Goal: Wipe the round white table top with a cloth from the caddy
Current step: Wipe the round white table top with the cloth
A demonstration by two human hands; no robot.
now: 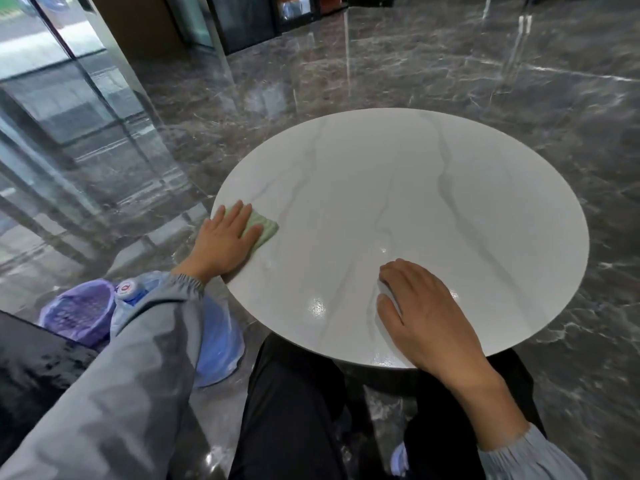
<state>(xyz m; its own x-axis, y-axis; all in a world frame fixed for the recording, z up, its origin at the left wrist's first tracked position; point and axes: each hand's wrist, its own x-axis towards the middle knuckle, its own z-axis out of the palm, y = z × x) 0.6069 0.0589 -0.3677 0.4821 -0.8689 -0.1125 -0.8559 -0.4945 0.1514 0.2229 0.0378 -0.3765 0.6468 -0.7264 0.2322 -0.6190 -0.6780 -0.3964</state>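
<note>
Grip status: our left hand [227, 233] lies flat, unclenched, pressing the green cloth [266, 231] at the left edge of the desk [398, 188]; our right hand [422, 313] rests empty. Risk — an outward stroke could push the cloth off.

Dark marble floor [450, 81]; glass wall [52, 81], perhaps, left.

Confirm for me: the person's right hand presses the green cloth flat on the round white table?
No. The head view shows the left hand pressing the green cloth flat on the round white table; the right hand rests bare on it.
</note>
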